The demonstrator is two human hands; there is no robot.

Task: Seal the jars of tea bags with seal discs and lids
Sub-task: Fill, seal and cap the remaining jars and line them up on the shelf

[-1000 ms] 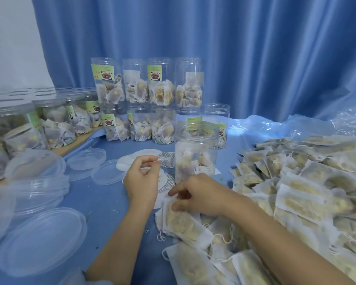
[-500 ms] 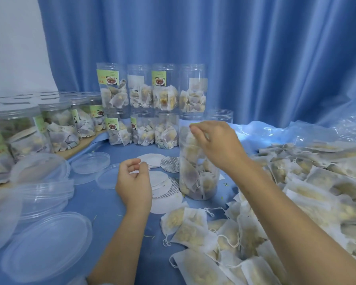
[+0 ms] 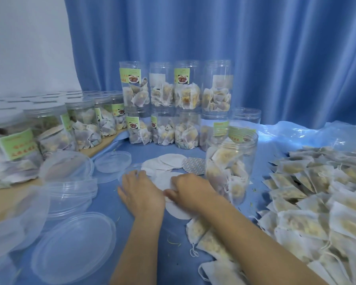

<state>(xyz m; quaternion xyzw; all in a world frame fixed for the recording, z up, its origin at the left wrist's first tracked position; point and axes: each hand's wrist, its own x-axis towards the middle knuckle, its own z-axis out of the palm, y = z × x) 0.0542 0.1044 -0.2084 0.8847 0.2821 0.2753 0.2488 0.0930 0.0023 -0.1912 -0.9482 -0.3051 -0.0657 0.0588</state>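
An open clear jar [image 3: 231, 167] packed with tea bags stands uncovered on the blue table, right of centre. Just left of it lies a loose pile of white seal discs [image 3: 169, 161], with one patterned disc [image 3: 193, 166] face up. My left hand [image 3: 142, 192] rests palm down on the near discs, fingers spread. My right hand [image 3: 191, 192] is beside it, between the discs and the jar, thumb and fingers pinched on the edge of a white seal disc [image 3: 162, 179]. Clear lids [image 3: 74, 247] lie at the near left.
Filled jars [image 3: 175, 112] are stacked two high at the back, with more lidded jars [image 3: 56, 128] on a wooden board at the left. An empty jar [image 3: 246, 116] stands behind. Loose tea bags [image 3: 317, 202] heap up on the right and near the front. Another lid [image 3: 112, 161] lies mid-left.
My right hand has come down from the jar's mouth to the seal discs beside my left hand. My left hand has flattened onto the discs. The view has shifted a little.
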